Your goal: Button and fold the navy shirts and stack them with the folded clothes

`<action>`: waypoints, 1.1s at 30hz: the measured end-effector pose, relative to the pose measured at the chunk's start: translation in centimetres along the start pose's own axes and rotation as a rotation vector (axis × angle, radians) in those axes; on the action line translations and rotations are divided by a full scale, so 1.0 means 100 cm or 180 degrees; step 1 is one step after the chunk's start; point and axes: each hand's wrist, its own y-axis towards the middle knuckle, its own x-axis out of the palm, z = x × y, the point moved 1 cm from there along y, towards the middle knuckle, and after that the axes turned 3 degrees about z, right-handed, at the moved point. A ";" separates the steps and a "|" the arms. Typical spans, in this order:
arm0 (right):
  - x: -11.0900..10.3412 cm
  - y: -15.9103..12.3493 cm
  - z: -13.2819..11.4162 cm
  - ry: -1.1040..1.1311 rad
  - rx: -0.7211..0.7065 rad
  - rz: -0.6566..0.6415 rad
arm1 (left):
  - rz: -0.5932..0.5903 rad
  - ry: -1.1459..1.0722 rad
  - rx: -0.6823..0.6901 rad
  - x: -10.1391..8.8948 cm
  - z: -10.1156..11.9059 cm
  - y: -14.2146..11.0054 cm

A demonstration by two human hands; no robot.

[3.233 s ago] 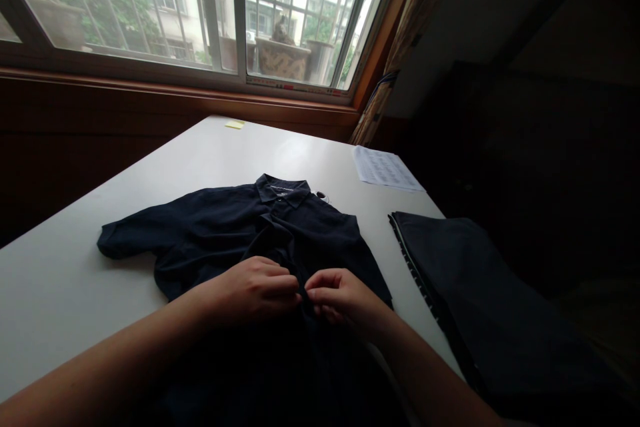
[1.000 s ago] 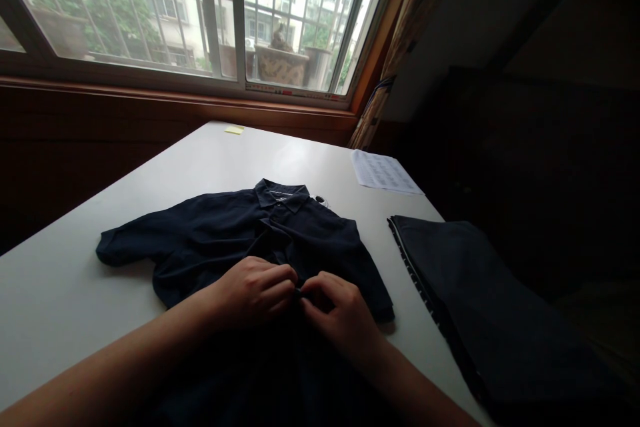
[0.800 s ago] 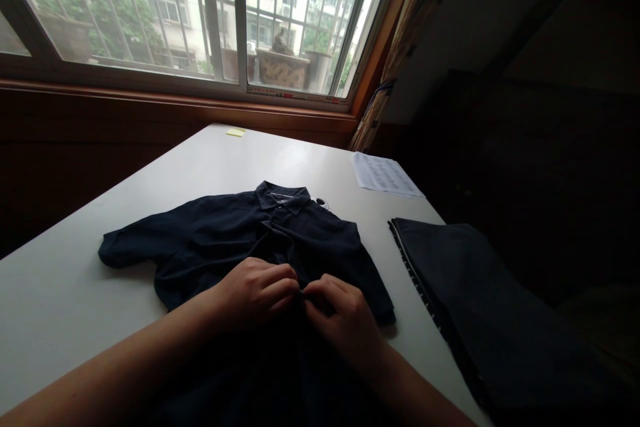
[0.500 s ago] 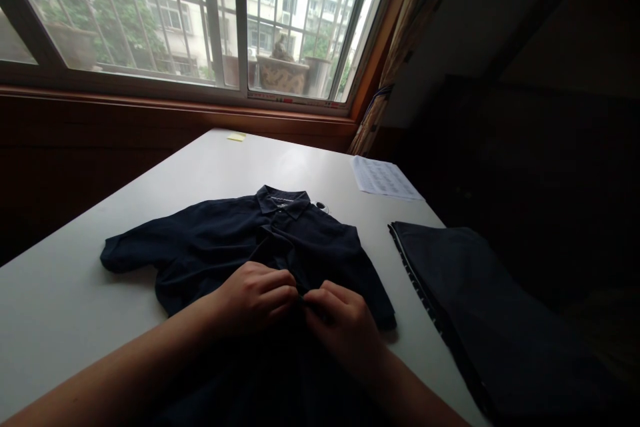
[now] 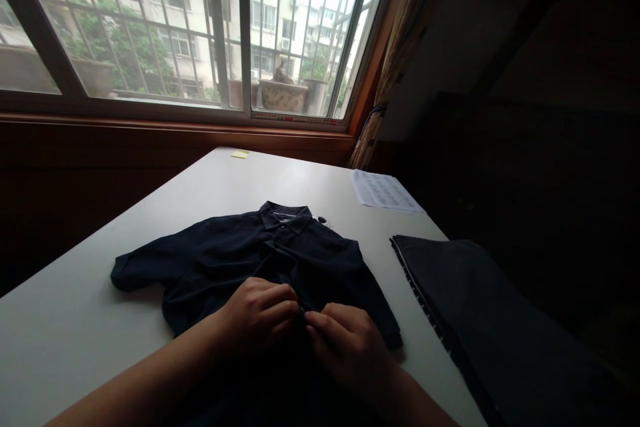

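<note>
A dark navy short-sleeved shirt point(image 5: 220, 247) lies front side up on the white table point(image 5: 170, 203), its collar point(image 5: 286, 217) pointing toward the window. My left hand point(image 5: 263, 310) is closed on the front of the shirt, along its middle. Just to the right, my right hand point(image 5: 347, 337) pinches the same strip of cloth, fingertips almost meeting those of the left. What exactly sits between the fingertips, a button or only the fabric edge, is too dark and small to tell. Below my hands the lower part of the shirt fades into shadow.
On the right, a dark folded cloth point(image 5: 465, 293) hangs over the table's edge. Printed sheets point(image 5: 385, 191) lie at the back right corner and a yellow sticky note point(image 5: 240, 154) at the back left. A small round black-and-white thing point(image 5: 323, 221) shows beside the collar.
The whole scene sits slightly lower in the picture, as the camera has tilted up. Both hands stay at the same place on the shirt front, with the fingers shifting slightly.
</note>
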 end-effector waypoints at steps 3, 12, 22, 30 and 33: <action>0.000 -0.001 -0.002 0.0213 0.0053 -0.0077 | 0.0029 0.0014 0.0022 -0.001 -0.001 0.000; 0.012 -0.004 0.014 0.0799 0.0658 0.0630 | -0.0120 -0.0084 0.0299 -0.002 -0.004 0.000; 0.013 -0.003 0.017 0.0545 0.0066 0.0641 | -0.0098 -0.0109 0.0309 -0.002 -0.003 -0.001; 0.008 -0.002 0.018 0.0107 -0.0347 0.0674 | -0.0147 -0.0157 0.0475 -0.004 -0.003 0.001; 0.007 -0.001 0.018 0.0100 -0.0383 0.0615 | -0.0207 -0.0150 0.0507 -0.006 0.000 0.004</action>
